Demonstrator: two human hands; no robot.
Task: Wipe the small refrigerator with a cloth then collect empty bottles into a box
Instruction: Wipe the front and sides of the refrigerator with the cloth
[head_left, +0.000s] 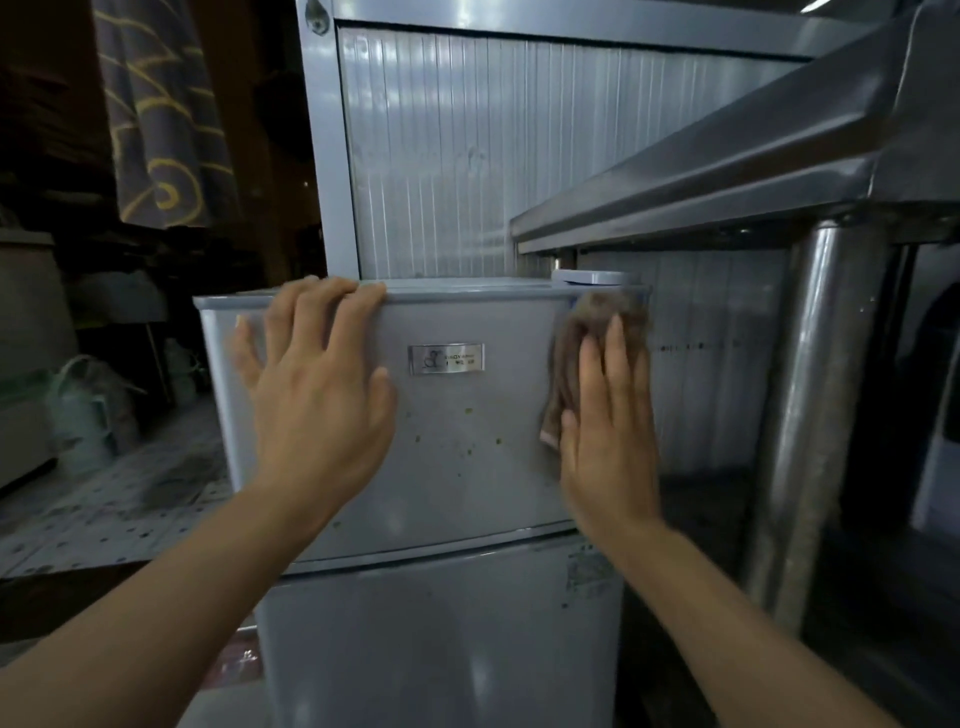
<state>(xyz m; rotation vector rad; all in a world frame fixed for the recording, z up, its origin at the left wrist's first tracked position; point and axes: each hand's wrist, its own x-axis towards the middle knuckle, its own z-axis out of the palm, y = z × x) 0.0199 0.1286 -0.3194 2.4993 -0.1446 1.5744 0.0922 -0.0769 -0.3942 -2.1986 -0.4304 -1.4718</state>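
Note:
A small grey two-door refrigerator (467, 457) stands in front of me, its upper door speckled with small brownish spots around a metal badge (447, 358). My left hand (317, 395) lies flat on the upper door's left half, fingertips hooked over its top edge. My right hand (608, 415) presses a brown cloth (582, 338) with straight fingers against the door's right edge. No bottles or box show in this view.
A stainless steel table (727, 182) with a thick round leg (821, 395) stands close on the right, overhanging the refrigerator's top corner. A ribbed metal wall (467, 156) rises behind. A pale bag (88, 410) sits on the speckled floor (104, 514) at left.

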